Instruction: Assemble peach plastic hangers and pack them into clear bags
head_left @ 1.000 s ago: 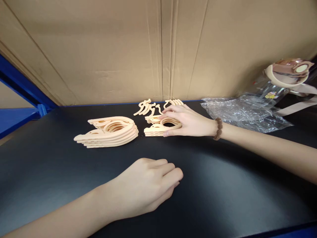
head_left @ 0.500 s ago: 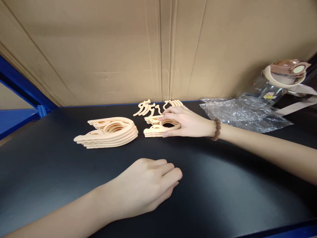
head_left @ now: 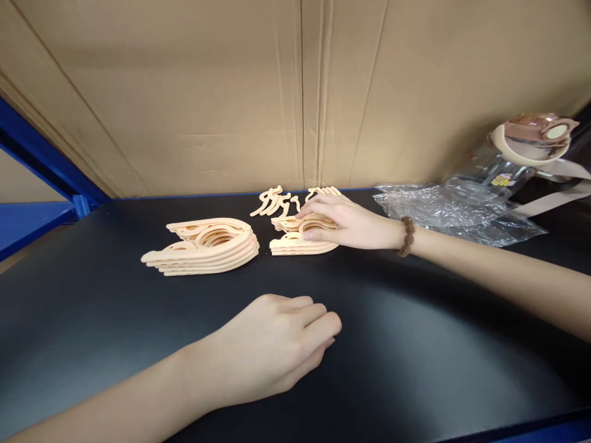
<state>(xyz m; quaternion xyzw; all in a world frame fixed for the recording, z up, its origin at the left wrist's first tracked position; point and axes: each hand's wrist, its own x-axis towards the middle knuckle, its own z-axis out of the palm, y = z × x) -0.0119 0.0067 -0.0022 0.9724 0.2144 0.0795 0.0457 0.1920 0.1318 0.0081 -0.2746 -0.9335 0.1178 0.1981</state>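
Observation:
My right hand rests at the right end of a small stack of peach-coloured folded hangers, its thumb and fingers curled around the top hanger. Part of that hanger is hidden by the hand. A taller stack of the same folded hangers lies to the left, apart from the hand. My left hand is closed in a loose fist over the black surface, nearer to me. Nothing shows in it, and its palm side is hidden.
Several loose peach hanger hooks and another row of hooks lie behind the small stack. Crumpled clear plastic bags and a clear bottle with a brown lid sit at the right. Cardboard stands behind; a blue post rises at left.
My right thumb has moved up from the near side of the small stack to its top hanger. My left hand stays almost still, and both stacks keep their places.

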